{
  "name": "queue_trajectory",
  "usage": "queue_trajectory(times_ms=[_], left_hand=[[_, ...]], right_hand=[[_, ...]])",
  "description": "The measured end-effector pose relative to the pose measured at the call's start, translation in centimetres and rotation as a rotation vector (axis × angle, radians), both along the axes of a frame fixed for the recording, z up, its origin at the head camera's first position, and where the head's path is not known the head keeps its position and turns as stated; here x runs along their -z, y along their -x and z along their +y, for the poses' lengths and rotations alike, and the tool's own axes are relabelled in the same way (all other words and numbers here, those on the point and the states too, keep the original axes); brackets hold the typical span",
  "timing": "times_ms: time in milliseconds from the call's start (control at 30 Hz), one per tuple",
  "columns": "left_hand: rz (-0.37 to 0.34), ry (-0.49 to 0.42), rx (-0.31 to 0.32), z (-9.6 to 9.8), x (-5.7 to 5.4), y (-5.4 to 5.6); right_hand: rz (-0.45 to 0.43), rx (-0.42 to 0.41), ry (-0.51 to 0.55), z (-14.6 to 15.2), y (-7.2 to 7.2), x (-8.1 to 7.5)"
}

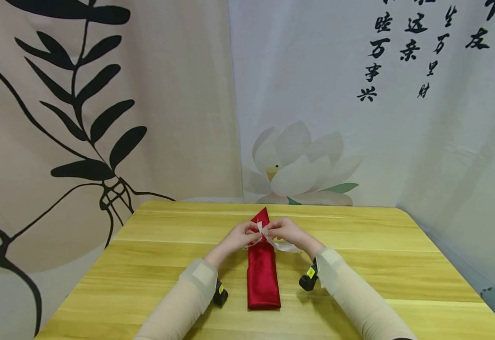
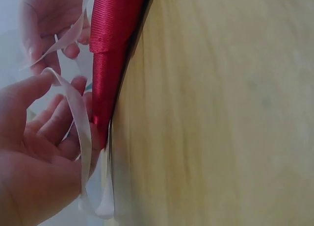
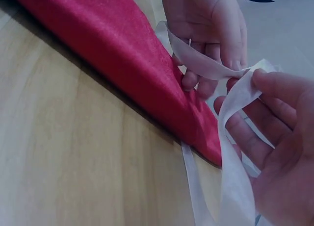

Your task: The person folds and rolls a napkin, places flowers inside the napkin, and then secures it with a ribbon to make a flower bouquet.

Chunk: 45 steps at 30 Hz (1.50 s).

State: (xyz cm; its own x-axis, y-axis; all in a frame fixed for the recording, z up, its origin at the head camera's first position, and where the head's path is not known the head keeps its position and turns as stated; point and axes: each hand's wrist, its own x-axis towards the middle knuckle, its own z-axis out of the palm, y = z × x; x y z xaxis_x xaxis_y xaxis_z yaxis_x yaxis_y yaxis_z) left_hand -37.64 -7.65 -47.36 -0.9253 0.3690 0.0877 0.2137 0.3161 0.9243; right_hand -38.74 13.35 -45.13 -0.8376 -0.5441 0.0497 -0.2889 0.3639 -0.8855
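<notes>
A long red satin pouch [image 1: 263, 278] lies on the table, its pointed end facing away from me. White ribbon [image 3: 235, 187] runs around it near that far end, one part passing beneath the pouch. My left hand [image 1: 242, 237] pinches a strand of ribbon [image 2: 78, 108] between thumb and fingers, left of the pouch. From the right, my right hand [image 1: 287, 231] pinches another stretch of it, thumb on top. Both hands meet close over the pouch, fingertips almost together. A loose ribbon tail hangs below each hand.
The yellow wooden table [image 1: 166, 264] stretches around the pouch, its far edge against a printed cloth backdrop [image 1: 188, 94]. Small black wrist cameras sit under both sleeves, one by the left sleeve [image 1: 183, 302] and one by the right sleeve [image 1: 358, 297].
</notes>
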Motion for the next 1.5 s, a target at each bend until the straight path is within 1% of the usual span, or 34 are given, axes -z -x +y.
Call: queue_trajectory(times_ms=[67,133,200,367,433,533,667,800,867,967,1067,1133,1200,1333,1433,1500], left_hand=[[-0.035,0.004,0.022,0.0,0.0,0.0],[-0.036,0.008,0.029,0.0,-0.1,-0.1],[-0.026,0.002,0.013,0.0,-0.3,-0.2],[0.06,-0.005,-0.087,-0.1,-0.8,-0.5],[0.108,0.02,-0.107,-0.2,-0.9,-0.5],[0.123,0.043,-0.093,-0.1,-0.8,-0.5],[0.107,0.055,-0.073,0.0,-0.6,-0.5],[0.107,0.067,-0.085,0.0,-0.7,-0.6],[0.093,0.072,-0.087,0.0,-0.8,-0.6],[0.076,0.077,-0.081,0.0,-0.9,-0.6],[0.077,0.063,-0.069,0.0,-1.0,-0.5],[0.09,0.059,-0.07,0.1,-1.0,-0.5],[0.094,0.052,-0.073,0.1,-1.0,-0.5],[0.077,0.035,-0.09,0.1,-1.0,-0.6],[0.069,0.033,-0.095,0.1,-1.1,-0.6],[0.081,0.044,-0.091,0.2,-1.1,-0.7]], right_hand=[[0.0,-0.002,-0.004,0.1,0.0,0.0],[0.001,-0.006,-0.008,0.1,0.1,0.1],[0.008,-0.004,-0.015,0.2,0.1,0.2],[0.018,0.027,-0.023,0.4,0.1,0.1],[0.015,0.04,-0.01,0.4,0.1,0.1],[0.01,0.048,0.023,0.2,0.0,0.0],[0.015,0.061,0.063,-0.3,-0.1,0.2],[0.03,0.084,0.073,-0.6,0.0,0.4],[0.037,0.091,0.069,-0.6,0.0,0.5],[0.054,0.086,0.066,-0.7,0.0,0.5],[0.065,0.078,0.065,-0.8,-0.1,0.4],[0.049,0.081,0.066,-0.8,-0.1,0.4],[0.01,0.103,0.064,-0.8,-0.2,0.3],[-0.066,0.184,0.031,-0.6,-0.2,0.1],[-0.084,0.224,-0.009,-0.6,-0.2,-0.1],[-0.092,0.228,-0.02,-0.7,-0.3,-0.2]])
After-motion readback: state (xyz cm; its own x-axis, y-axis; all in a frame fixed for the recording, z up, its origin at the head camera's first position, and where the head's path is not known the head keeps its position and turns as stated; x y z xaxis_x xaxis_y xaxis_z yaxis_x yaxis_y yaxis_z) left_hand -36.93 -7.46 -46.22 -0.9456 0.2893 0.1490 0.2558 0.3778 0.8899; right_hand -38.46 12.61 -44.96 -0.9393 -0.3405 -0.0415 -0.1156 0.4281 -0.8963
